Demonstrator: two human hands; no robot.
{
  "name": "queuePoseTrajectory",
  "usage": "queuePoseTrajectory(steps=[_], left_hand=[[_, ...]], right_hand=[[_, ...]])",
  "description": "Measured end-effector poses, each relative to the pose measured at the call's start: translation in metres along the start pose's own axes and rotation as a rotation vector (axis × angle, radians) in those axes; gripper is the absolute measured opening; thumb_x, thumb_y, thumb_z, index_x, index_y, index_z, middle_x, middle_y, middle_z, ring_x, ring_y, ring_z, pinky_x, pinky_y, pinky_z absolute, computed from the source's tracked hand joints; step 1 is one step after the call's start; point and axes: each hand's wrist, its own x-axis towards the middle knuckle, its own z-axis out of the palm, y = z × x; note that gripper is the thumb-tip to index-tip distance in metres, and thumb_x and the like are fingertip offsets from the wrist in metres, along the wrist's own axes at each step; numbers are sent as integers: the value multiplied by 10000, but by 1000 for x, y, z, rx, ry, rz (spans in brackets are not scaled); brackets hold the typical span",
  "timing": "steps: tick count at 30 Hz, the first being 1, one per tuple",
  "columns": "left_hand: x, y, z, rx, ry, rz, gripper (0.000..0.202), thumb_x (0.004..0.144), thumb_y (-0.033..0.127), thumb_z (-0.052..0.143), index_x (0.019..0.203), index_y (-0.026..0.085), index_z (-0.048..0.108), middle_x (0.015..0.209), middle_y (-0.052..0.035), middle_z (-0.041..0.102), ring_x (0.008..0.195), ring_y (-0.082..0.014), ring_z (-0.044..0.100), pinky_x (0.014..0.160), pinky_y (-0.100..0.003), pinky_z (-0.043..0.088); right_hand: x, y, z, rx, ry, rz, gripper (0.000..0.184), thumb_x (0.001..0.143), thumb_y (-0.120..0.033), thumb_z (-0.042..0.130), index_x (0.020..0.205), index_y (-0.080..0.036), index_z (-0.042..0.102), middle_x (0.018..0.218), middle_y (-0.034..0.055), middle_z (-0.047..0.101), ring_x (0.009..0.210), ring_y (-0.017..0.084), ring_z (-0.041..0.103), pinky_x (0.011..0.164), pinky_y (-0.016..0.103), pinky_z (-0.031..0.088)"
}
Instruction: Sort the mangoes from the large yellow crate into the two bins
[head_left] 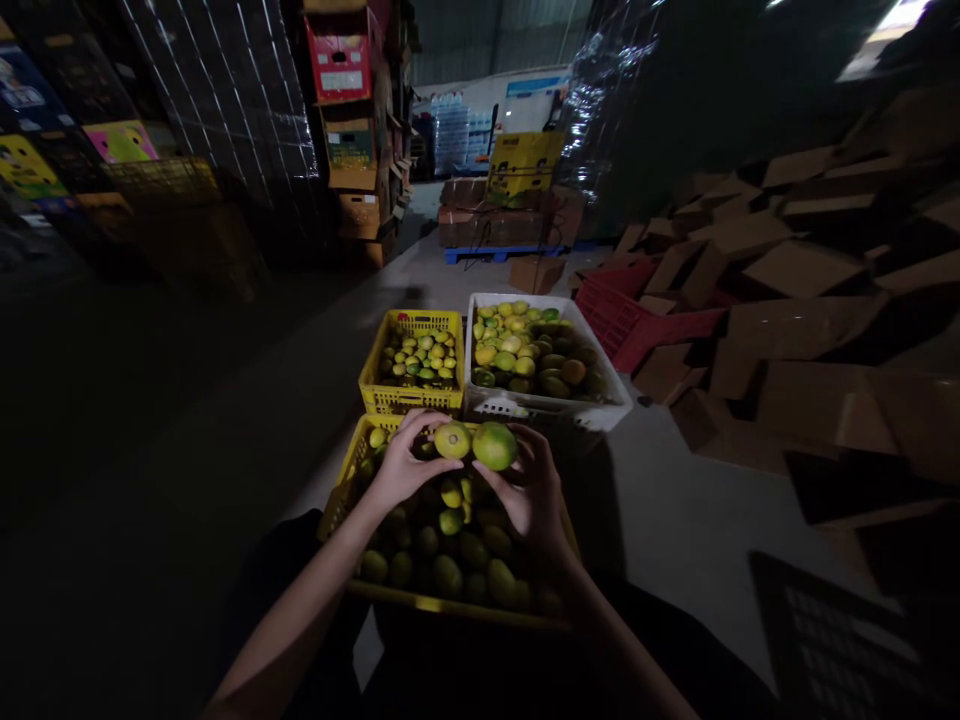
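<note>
Dim floor (660, 520) all around, so an easy place to lose sight of any fruit dropped outside. To the right, a slumped heap of cartons (795, 340) around a red crate (622, 310), liable to slide if knocked. Beneath both hands, the near yellow crate (429, 604), with fruit across its bottom; probably greenish there, though too shadowed for certainty. Likely bruising below from a careless drop. Just beyond, a white crate (551, 405), well filled, prone to rolling fruit under rough placing. Beside it, a far yellow crate (412, 400), with similar risk. Above the near crate, in the left hand (405, 460), a yellow-green fruit (453, 440); in the right hand (536, 490), a greener fruit (495, 446). Side by side, touching or nearly so; cannot tell which. Pinching one fruit apiece with curved fingers, thumbs underneath. Could slip during a small twist, because of round sides and fingertip contact; could also misjudge colour in such poor light.
</note>
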Motion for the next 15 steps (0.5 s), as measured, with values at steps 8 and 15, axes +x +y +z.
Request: queuePoseTrajectory(steps=[8,15], left_hand=[[1,-1,-2,-415,47,-439,513,558,252,836,1043,204,675,1108,-63,638,1033,-208,584,948,-347,450],[-2,1,1,-887,138,-874,242,679,182,759,889,157,641,839,-24,684,742,-129,666,794,-296,554]], right_hand=[[11,-15,-10,202,-105,241,461,591,-275,803,983,-259,561,970,22,662,914,208,628,823,363,512],[23,-13,-25,409,-294,498,379,615,-376,778,950,-245,661,1056,56,688,1019,252,621,847,367,502]])
